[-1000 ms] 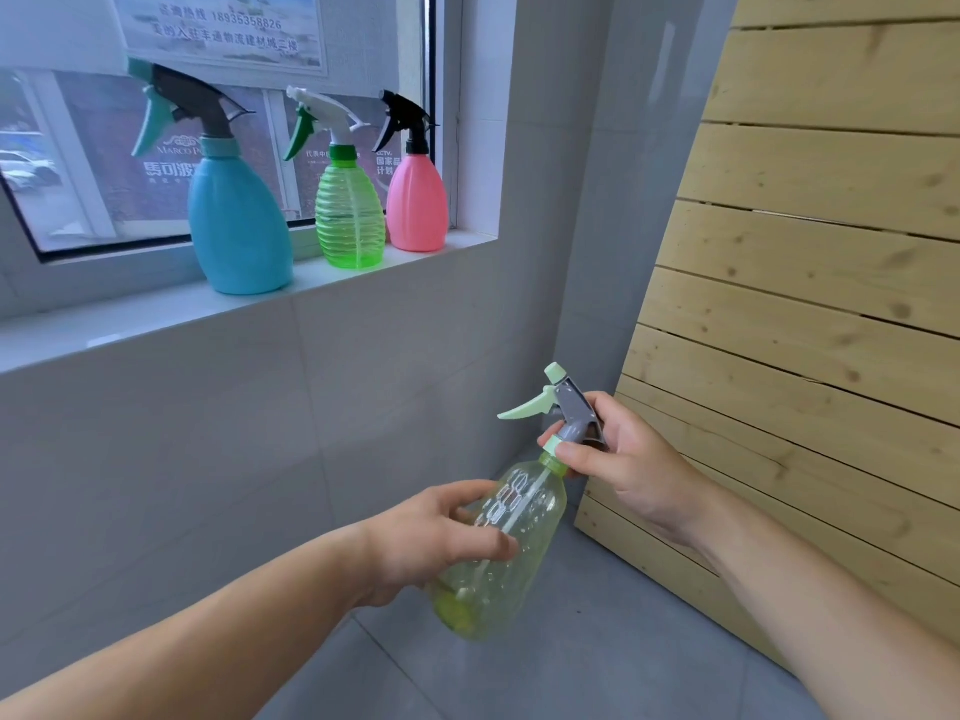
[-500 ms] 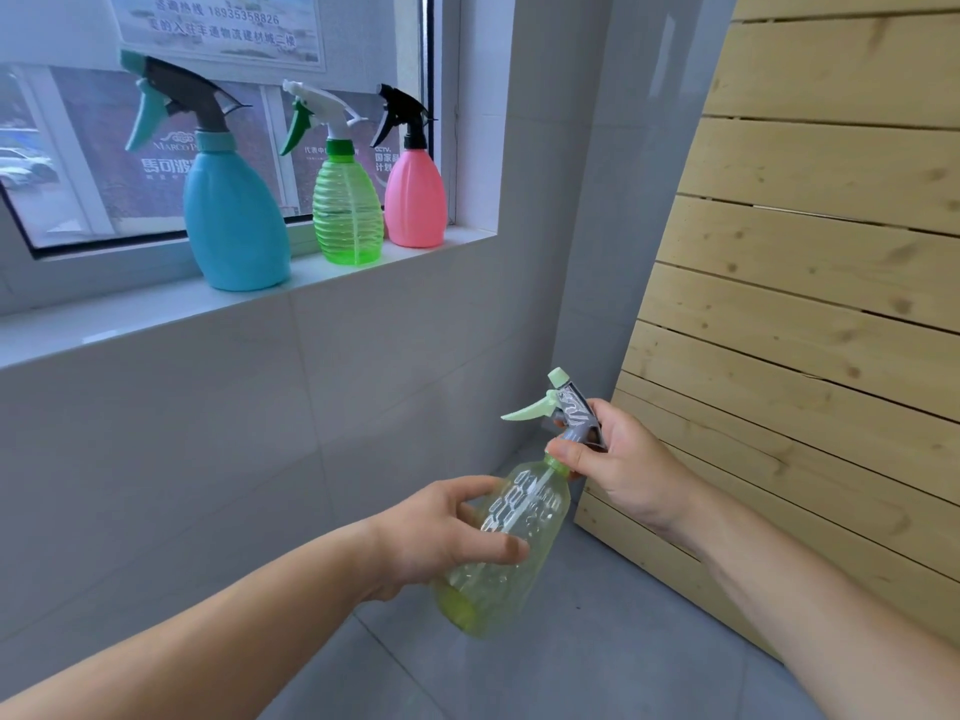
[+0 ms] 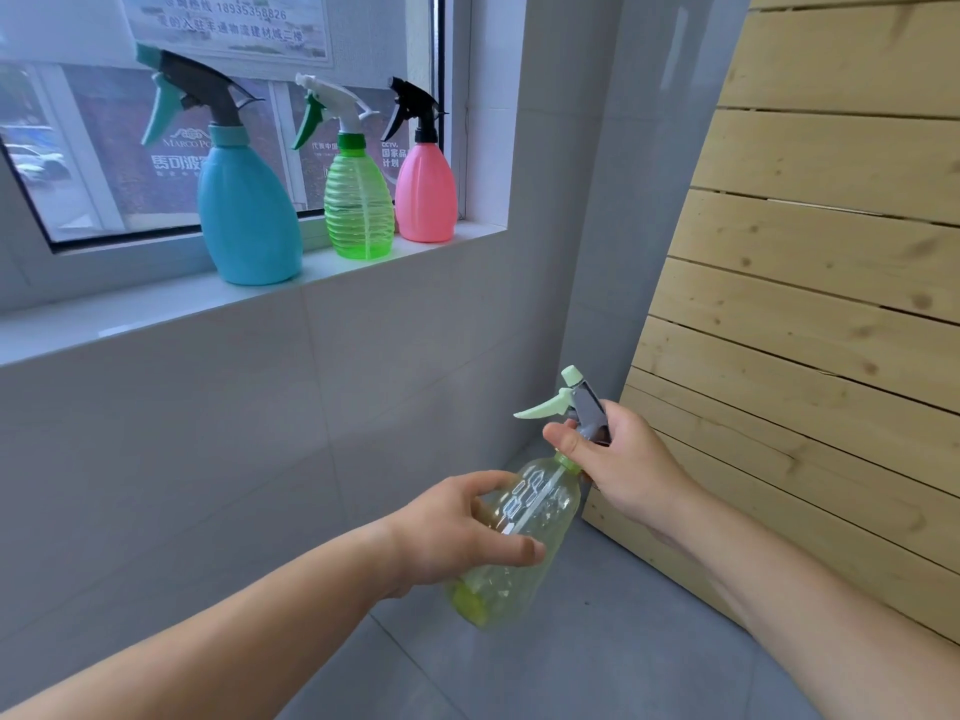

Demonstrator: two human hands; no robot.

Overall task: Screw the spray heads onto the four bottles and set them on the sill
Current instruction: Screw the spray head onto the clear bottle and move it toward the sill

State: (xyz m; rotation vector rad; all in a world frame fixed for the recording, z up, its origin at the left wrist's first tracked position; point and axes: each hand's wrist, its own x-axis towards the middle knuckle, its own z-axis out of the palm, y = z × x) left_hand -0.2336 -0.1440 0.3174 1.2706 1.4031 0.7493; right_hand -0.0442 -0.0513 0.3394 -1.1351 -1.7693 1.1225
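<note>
Between both hands, clear yellow-green bottle point(image 3: 524, 532), tilted

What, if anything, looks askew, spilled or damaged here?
Nothing stands out. The blue bottle, green bottle and pink bottle stand upright on the sill; no spill shows.

We are looking into the corner of a tiled room, most likely a washroom or utility space in a commercial building, though we cannot tell which. Large glossy pale grey wall tiles point(image 3: 218, 459) cover the walls and matt grey floor tiles point(image 3: 597, 641) cover the ground. A white tiled window sill point(image 3: 156, 309) runs beneath a window point(image 3: 93, 163). Through the glass we see a shopfront sign with printed lettering, and a printed paper notice point(image 3: 228, 18) with a phone number is stuck to the pane. A slatted pale pine panel point(image 3: 810, 283) leans against the wall.
</note>
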